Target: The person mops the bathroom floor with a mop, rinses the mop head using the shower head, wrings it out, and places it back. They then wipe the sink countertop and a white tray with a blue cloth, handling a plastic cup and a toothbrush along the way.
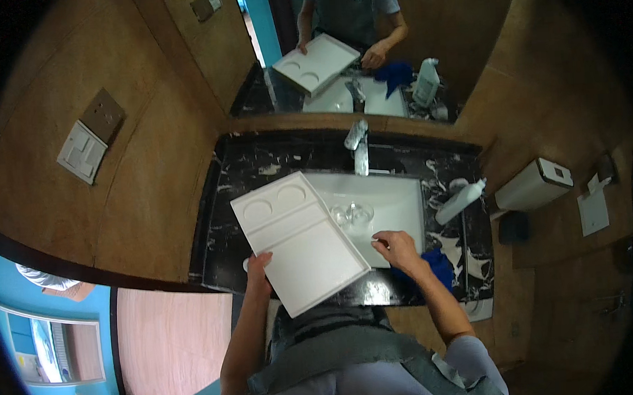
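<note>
A white rectangular tray (312, 258) with two round recesses and a long slot is held tilted over the counter and the left part of the sink. My left hand (259, 268) is closed on its left edge, with the thumb on top. Above the right side of the white sink (395, 193), my right hand (396, 249) has loosely curled fingers, with a gap between thumb and fingertips and nothing visible in it. Two clear glass cups (361, 213) are in the basin, close to the tray's right edge.
A chrome faucet (360, 149) stands behind the sink. On the black marbled counter (246, 158), a white bottle (461, 201) and a blue cloth (439, 265) are at the right. A mirror (450, 19) reflects the tray and hands. A white bin-like container (533, 186) is farther right.
</note>
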Motion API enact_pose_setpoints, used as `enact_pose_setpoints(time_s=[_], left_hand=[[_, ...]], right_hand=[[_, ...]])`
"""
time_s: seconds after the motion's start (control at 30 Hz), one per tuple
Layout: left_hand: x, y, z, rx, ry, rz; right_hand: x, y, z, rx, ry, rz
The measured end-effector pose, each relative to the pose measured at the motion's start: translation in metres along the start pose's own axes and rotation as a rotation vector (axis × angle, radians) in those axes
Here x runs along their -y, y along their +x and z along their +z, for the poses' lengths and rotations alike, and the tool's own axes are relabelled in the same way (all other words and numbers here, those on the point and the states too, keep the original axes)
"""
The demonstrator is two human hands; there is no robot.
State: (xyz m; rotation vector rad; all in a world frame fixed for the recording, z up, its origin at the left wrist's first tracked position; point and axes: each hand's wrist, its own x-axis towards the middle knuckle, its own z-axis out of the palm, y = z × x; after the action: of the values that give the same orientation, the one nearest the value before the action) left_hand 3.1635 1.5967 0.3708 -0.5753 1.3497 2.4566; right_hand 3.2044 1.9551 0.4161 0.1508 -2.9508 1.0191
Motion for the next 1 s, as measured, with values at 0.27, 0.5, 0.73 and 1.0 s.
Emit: enact_pose_setpoints(time_s=[0.27,0.5,0.73,1.0], left_hand=[[-0.007,0.026,0.036,0.091,-0.020,-0.024],[0.010,0.043,0.056,0.225,0.178,-0.006],[0.018,0.052,0.067,0.242,0.179,-0.171],[0.023,0.050,0.089,0.218,0.191,-0.216]], right_hand=[[0.007,0.165,0.009,-0.299,0.949,0.310],[-0.019,0.253,0.020,-0.220,1.165,0.499],[0.004,0.270,0.038,-0.366,0.806,0.568],[0.021,0.247,0.011,-0.376,0.744,0.621]])
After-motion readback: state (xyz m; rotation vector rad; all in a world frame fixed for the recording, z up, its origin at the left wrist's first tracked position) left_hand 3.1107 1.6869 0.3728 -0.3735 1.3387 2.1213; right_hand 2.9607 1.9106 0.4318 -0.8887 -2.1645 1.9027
